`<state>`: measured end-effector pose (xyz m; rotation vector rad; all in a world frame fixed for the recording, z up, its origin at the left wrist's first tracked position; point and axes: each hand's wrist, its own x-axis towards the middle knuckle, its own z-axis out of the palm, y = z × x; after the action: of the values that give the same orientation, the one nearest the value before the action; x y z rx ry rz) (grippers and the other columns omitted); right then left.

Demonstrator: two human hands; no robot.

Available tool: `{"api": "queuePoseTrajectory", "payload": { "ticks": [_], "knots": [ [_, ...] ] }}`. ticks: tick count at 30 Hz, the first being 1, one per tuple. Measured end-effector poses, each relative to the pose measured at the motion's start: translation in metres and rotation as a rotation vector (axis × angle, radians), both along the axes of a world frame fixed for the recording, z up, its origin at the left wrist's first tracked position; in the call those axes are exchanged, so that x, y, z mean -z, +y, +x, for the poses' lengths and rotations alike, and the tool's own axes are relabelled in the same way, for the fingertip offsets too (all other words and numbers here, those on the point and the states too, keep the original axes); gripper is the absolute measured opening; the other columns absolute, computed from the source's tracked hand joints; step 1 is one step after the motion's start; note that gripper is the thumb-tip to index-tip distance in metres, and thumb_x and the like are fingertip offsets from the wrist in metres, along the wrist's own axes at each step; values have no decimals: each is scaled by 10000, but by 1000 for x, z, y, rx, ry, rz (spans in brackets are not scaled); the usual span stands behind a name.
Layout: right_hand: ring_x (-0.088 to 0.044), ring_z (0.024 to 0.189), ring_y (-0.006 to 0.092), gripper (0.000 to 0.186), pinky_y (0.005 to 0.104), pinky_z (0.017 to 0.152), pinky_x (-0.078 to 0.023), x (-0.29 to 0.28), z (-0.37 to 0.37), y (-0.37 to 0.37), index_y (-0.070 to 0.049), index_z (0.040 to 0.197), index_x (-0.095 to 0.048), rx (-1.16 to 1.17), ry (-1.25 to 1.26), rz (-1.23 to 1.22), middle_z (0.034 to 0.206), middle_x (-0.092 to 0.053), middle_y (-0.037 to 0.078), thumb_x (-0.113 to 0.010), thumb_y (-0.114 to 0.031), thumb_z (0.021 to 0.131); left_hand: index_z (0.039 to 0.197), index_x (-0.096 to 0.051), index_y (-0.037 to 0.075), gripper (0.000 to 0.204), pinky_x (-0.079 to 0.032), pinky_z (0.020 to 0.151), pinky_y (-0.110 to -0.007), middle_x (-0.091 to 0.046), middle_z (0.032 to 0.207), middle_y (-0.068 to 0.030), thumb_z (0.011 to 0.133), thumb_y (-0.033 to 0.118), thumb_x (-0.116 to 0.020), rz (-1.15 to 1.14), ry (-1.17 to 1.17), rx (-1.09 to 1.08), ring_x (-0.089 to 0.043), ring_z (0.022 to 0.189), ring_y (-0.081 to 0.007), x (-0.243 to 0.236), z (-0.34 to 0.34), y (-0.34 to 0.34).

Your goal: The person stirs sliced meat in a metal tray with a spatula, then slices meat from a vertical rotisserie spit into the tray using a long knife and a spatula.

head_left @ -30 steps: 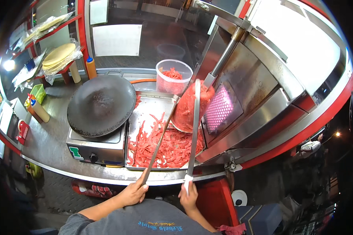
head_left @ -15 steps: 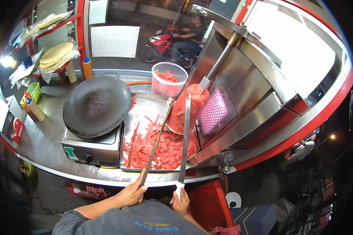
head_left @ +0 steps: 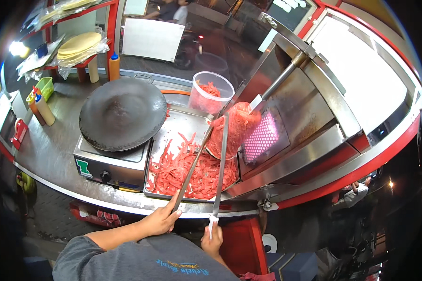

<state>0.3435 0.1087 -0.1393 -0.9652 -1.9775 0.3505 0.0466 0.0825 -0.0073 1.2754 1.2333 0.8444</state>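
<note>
Observer: Hands, lower middle of the frame. Left hand (head_left: 163, 220) closed around the near end of a long dark tool (head_left: 190, 174); right hand (head_left: 212, 241) wrapped on the pale handle (head_left: 213, 222) of a long knife (head_left: 221, 178).

Recorder: Why gripped so far back?

Observer: Both slant up toward the meat cone (head_left: 229, 133), just right of centre. Reach probably keeps skin off the glowing panel (head_left: 261, 136). Tip contact with the meat: cannot tell.

Recorder: Cone's footing?

Observer: Metal shaft (head_left: 282, 81) enters its top; one side faces the panel, presumably for heat. Tray (head_left: 173, 122) spreads below and left, red strips (head_left: 192, 173) mostly in its lower half. Placed, I judge, to catch what drops.

Recorder: Elsewhere on the tabletop (head_left: 56, 136)?

Observer: Clear tub (head_left: 213, 104) holding more strips, just above the tray. Black pan (head_left: 122, 114) on a stove (head_left: 112, 164), left of it.
</note>
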Motion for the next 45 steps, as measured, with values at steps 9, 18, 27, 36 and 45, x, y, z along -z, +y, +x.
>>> {"api": "queuePoseTrajectory", "payload": {
  "ticks": [9,18,27,36,45],
  "knots": [
    [-673,942,436,505,464,823,-556,-41,-24,10,40,1503,-551,115,-134,-132,1121,-673,278,-666,1,1012,1722,100,133,807,-544,562,-380,-594,619,-98,1160,305,-453,24,-74,-39,-634,537,-221,4,5,19],
    [-664,893,413,558,457,821,-547,-107,-62,50,-24,1574,-514,-2,-130,-164,1008,-647,253,-641,-57,1032,1739,13,233,684,-510,536,-293,-440,870,-12,1190,371,-372,-11,-585,-58,-497,572,-108,15,15,45],
    [-553,528,80,652,279,463,-505,-53,-18,-19,-85,1664,-401,-169,271,-667,983,-658,86,-600,27,1054,1592,-275,243,464,-450,509,-252,-446,869,-6,1183,432,-384,-199,-961,-39,-433,550,-74,39,-2,17],
    [-558,635,104,638,267,491,-505,-45,-39,48,-105,1656,-423,-40,189,-42,1141,-635,159,-586,57,1060,1740,39,157,718,-489,577,-309,-488,814,-47,1177,311,-380,-75,-237,19,-520,580,-139,26,-11,-46],
    [-674,857,373,499,426,777,-559,-71,-60,74,31,1476,-591,26,176,-22,1036,-679,246,-699,40,989,1731,87,158,747,-530,619,-345,-548,840,-80,1178,286,-398,-88,-117,36,-589,609,-177,18,-3,-31]
  ]
}}
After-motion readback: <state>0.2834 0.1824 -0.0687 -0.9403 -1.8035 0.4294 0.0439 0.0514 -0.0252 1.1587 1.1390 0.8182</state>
